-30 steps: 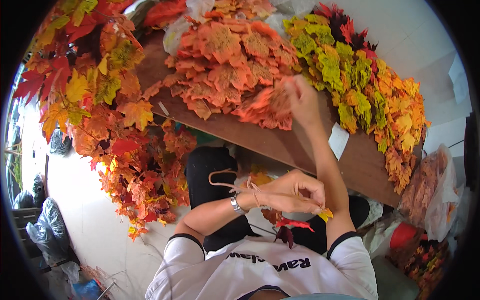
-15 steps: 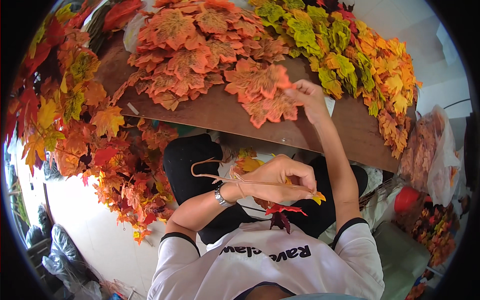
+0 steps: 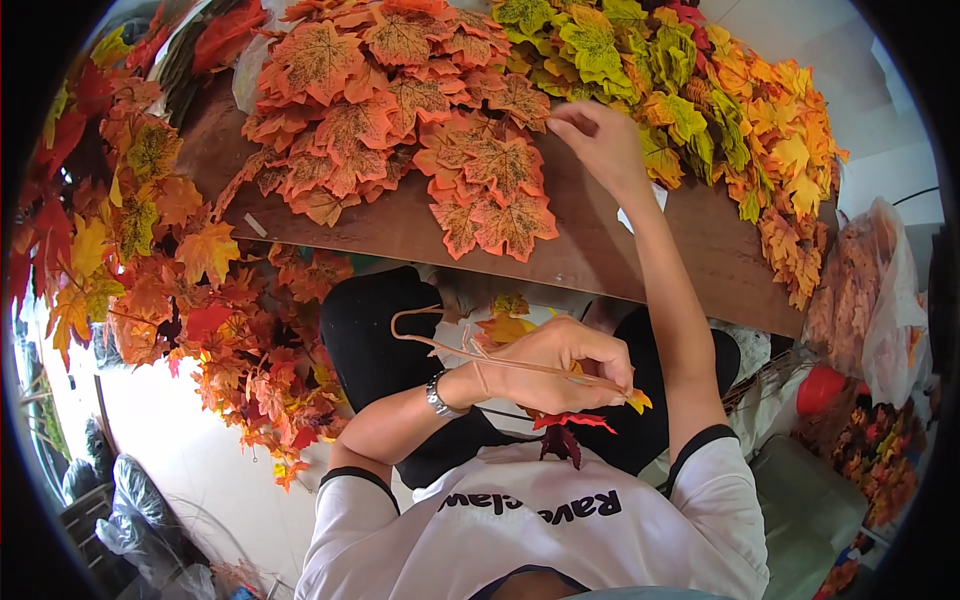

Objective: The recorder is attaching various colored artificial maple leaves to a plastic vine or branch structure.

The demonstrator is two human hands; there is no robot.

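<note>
My left hand (image 3: 560,362), a watch on its wrist, is closed around a thin brown stem (image 3: 440,345) with a hooked free end. Yellow, red and dark maroon artificial leaves (image 3: 560,440) show below and beside the fist. My right hand (image 3: 605,145) reaches over the brown table (image 3: 590,240), its thumb and forefinger pinching the edge of an orange maple leaf (image 3: 522,100) at the right side of a big orange pile (image 3: 350,110). A smaller cluster of orange leaves (image 3: 495,190) lies flat just in front of that, untouched by either hand.
Green-yellow leaves (image 3: 600,50) and yellow-orange leaves (image 3: 790,150) are heaped at the table's right. A leaf garland (image 3: 220,330) hangs on the left. A clear bag of orange leaves (image 3: 860,300) and a red object (image 3: 820,390) are at the right.
My right hand has let go of the small orange cluster, which now lies further left, and has moved up to a leaf of the pile. My left hand keeps its grip.
</note>
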